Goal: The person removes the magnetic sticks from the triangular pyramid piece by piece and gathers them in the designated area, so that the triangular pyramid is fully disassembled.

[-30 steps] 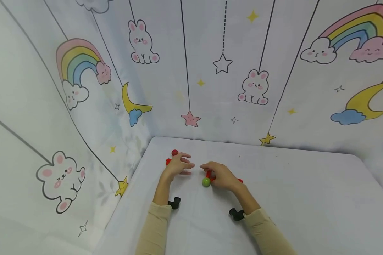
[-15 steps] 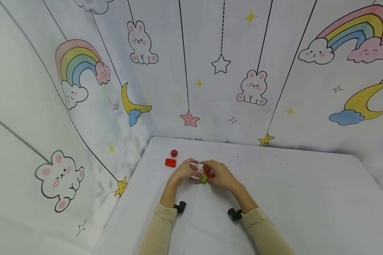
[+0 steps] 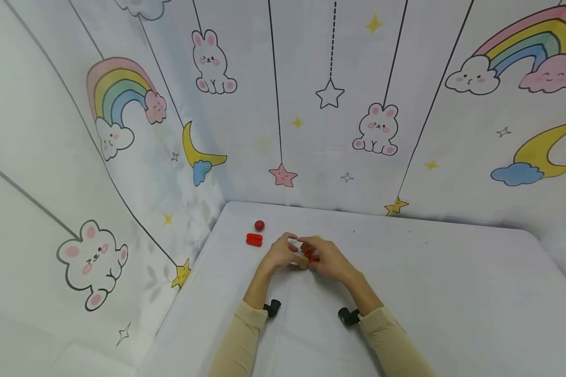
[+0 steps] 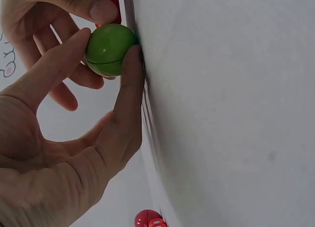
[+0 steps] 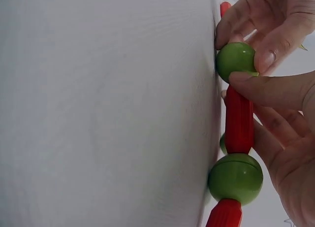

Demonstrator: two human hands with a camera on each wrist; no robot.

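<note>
My left hand (image 3: 280,254) pinches a glossy green ball (image 4: 109,47) between thumb and finger, close over the white table. Against that ball stands the end of a red ridged rod (image 5: 239,123), which my right hand (image 3: 330,261) grips from the other side. In the right wrist view, the rod's other end meets a second green ball (image 5: 235,180), and a further red rod (image 5: 225,216) continues from it, forming a chain. From the head, my fingers hide most of this chain. Another bit of green (image 3: 317,237) shows just beyond my right hand.
At the table's back left lie a red ball (image 3: 259,225) and a pair of red rods (image 3: 253,240) side by side. A patterned cloth wall (image 3: 245,131) rises behind and left of the white table (image 3: 429,293). Black wrist cameras sit on both forearms.
My left hand has moved right, away from the loose red pieces, uncovering them, and now grips the green ball beside the right hand. The right hand has hardly moved.
</note>
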